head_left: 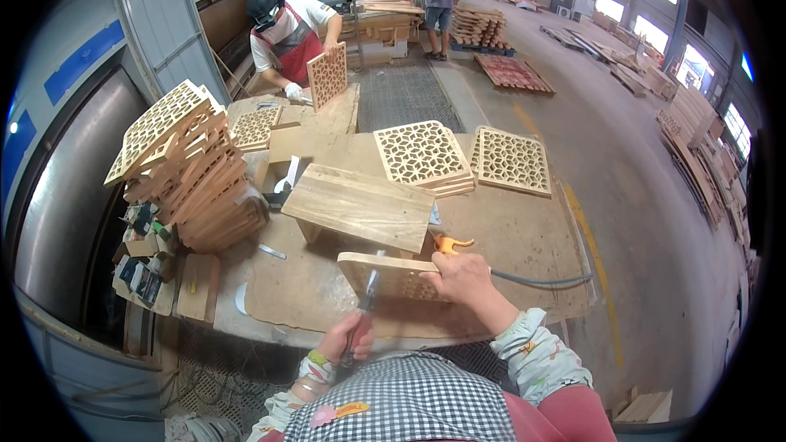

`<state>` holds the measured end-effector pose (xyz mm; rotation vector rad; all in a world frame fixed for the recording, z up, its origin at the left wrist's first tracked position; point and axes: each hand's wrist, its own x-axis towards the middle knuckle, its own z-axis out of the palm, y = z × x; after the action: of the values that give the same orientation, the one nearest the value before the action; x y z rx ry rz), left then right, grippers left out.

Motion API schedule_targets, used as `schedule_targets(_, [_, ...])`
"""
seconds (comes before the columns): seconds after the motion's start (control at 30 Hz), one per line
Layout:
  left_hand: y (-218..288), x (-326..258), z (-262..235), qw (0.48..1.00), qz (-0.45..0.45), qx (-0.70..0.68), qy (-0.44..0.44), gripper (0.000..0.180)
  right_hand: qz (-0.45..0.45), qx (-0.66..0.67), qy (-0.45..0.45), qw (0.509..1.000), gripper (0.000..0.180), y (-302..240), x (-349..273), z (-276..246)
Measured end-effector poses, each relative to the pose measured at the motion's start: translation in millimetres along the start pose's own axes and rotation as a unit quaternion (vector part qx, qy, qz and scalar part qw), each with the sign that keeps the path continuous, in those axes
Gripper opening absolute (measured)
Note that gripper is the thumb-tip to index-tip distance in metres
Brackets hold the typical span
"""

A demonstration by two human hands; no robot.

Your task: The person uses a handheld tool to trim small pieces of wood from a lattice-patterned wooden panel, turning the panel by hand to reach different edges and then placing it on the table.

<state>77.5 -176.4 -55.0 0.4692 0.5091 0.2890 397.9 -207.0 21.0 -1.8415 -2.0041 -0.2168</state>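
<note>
A pierced wooden lattice panel [393, 280] stands tilted on its edge near the front of the bench. My right hand [465, 278] grips its upper right corner. Closed round a handled tool with a slim metal blade [371, 290], my left hand [348, 337] is just in front of the panel's left part. The blade is blurred, so its exact kind is unclear. Right behind the panel is a low wooden stand [360, 205] with a sloping top. An orange air blow gun [452, 244] on a dark hose [540, 280] lies just beyond my right hand.
Lattice panels [422, 151] lie stacked at the back of the bench [524, 229], beside another pile [512, 161]. A tall, leaning stack of panels [192, 172] rises at left. Across the bench a co-worker [295, 49] holds another panel [327, 78]. Two people stand farther back.
</note>
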Motion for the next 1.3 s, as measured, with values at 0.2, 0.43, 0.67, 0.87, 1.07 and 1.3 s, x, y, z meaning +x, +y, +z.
schedule_targets(0.2, [6, 6, 10, 0.999, -0.006, 0.021, 0.027, 0.039, 0.016, -0.002, -0.013, 1.0, 0.036, -2, 1, -3])
schedule_targets(0.43, [9, 10, 28, 0.97, 0.082, 0.179, 0.146, 0.032, 0.01, 0.002, -0.007, 1.0, 0.037, -3, 3, -3])
schedule_targets(0.67, [17, -1, 32, 0.958, 0.101, 0.179, 0.199, 0.026, 0.021, 0.003, -0.026, 0.999, 0.038, -5, 3, -5])
schedule_targets(0.87, [20, 1, 20, 0.972, 0.07, 0.164, 0.153, 0.032, 0.018, 0.007, -0.011, 1.0, 0.038, -3, 2, -1])
schedule_targets(1.07, [19, -2, 15, 0.987, 0.028, 0.124, 0.103, 0.041, 0.035, 0.006, -0.029, 0.999, 0.038, -7, 5, -3])
schedule_targets(1.3, [12, -28, 31, 0.849, 0.142, 0.423, 0.283, 0.031, 0.106, -0.047, -0.07, 0.991, 0.037, 1, 12, 12])
